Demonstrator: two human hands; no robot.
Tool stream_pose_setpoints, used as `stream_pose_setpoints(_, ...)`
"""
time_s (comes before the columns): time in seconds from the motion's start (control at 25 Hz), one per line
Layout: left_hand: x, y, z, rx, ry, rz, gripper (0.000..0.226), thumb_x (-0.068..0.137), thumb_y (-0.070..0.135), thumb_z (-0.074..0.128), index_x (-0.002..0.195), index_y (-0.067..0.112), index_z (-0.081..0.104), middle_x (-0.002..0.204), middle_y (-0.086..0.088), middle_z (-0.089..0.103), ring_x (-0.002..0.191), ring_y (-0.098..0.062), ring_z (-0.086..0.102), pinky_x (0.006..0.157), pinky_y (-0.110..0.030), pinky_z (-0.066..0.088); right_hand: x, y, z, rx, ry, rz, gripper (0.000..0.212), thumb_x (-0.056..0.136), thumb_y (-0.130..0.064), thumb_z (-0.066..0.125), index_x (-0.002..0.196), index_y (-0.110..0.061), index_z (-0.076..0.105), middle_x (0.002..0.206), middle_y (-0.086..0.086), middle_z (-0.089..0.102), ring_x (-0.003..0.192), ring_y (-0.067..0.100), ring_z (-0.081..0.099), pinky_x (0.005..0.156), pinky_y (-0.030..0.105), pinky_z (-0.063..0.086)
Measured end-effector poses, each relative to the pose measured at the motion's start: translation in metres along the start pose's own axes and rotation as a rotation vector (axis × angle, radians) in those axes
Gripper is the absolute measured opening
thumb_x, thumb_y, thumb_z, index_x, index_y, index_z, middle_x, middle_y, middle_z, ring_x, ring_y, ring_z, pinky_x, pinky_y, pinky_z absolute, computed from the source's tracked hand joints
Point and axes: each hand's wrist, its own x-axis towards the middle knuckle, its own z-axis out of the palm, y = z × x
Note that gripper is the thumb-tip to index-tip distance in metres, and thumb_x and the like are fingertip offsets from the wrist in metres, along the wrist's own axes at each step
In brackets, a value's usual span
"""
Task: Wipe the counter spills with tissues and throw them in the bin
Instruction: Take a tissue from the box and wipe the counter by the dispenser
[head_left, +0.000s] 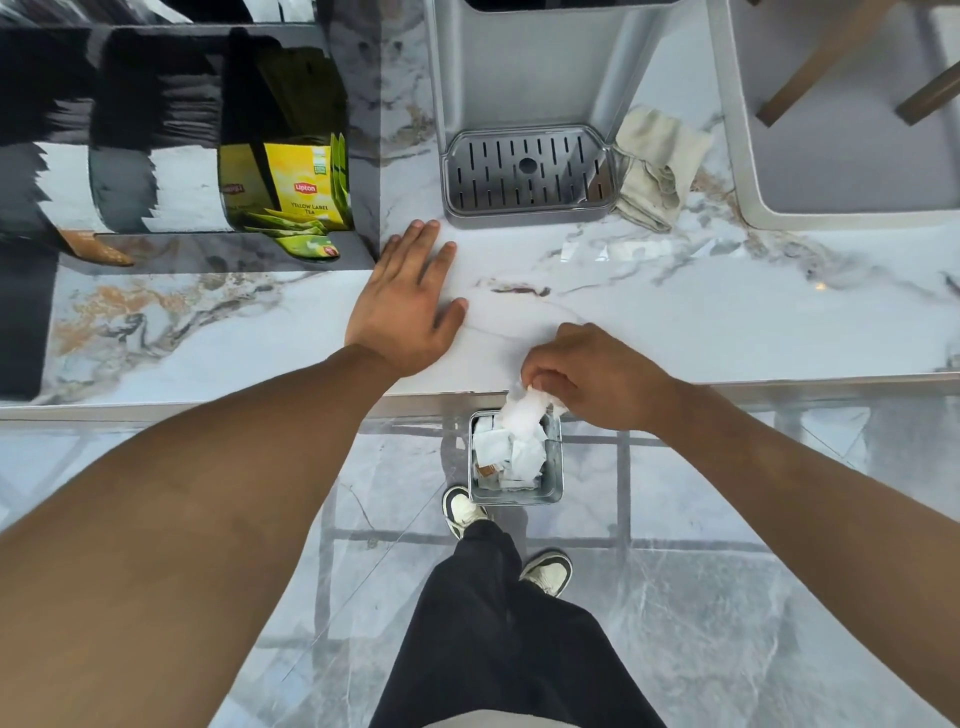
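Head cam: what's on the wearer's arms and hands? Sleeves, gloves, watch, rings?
Both forearms are bare to the frame edge, with no sleeves showing. The left hand and right hand wear no gloves, and no watch, bracelet or ring is visible on either. Lower down, black trousers and pale sneakers with dark trim show.

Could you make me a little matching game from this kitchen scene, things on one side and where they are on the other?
Things:
1. crumpled tissue
2. bin
3. folded cloth
4. yellow tea box

Places:
A. beside the drip tray
B. on the floor below the counter edge
C. in the organizer at the left
D. pinched in the right hand

Pairs: 1-D, 2-B, 3-A, 4-C
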Motion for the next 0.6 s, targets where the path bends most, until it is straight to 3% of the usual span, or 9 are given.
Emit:
stream_pose_setpoints(0.16,0.000,0.000,0.000,0.008,0.002,-0.005,0.065,0.101,0.043,0.030,0.154,0.006,0.032,0.167,-0.017,0.018,0.156,-0.031,0.012,0.128,-0.043,0.008,0.048,0.011,-0.010,-0.012,0.353,0.266,0.018,0.096,-0.017,0.046,0.101,-0.018,0.063,0.082,0.003,0.068,0.087,0.025,0.054,0.072,0.031,0.040)
stream_pose_setpoints(0.24,0.000,0.000,0.001,0.002,0.011,0.002,0.063,0.102,0.041,0.029,0.154,0.006,0.033,0.166,-0.017,0.020,0.156,-0.031,0.013,0.128,-0.044,0.009,0.068,0.009,-0.004,-0.071,0.367,0.343,0.018,0.093,-0.013,0.048,0.102,-0.016,0.063,0.086,0.006,0.071,0.088,0.030,0.057,0.076,0.036,0.045)
stream_pose_setpoints(0.44,0.000,0.002,0.002,0.029,0.009,0.004,0.061,0.103,0.035,0.025,0.153,0.003,0.033,0.165,-0.020,0.022,0.155,-0.034,0.015,0.128,-0.046,0.011,0.008,-0.026,0.065,-0.244,0.410,0.103,0.011,0.084,-0.007,0.063,0.092,-0.014,0.066,0.079,0.004,0.069,0.077,0.030,0.057,0.073,0.039,0.045)
stream_pose_setpoints(0.6,-0.003,0.011,-0.001,0.064,-0.067,-0.037,0.060,0.105,0.034,0.022,0.157,0.004,0.023,0.167,-0.019,0.012,0.156,-0.033,0.006,0.128,-0.046,0.005,-0.035,-0.031,0.086,-0.175,0.359,0.126,0.007,0.090,-0.010,0.060,0.092,-0.013,0.065,0.080,0.004,0.069,0.077,0.029,0.058,0.074,0.038,0.045)
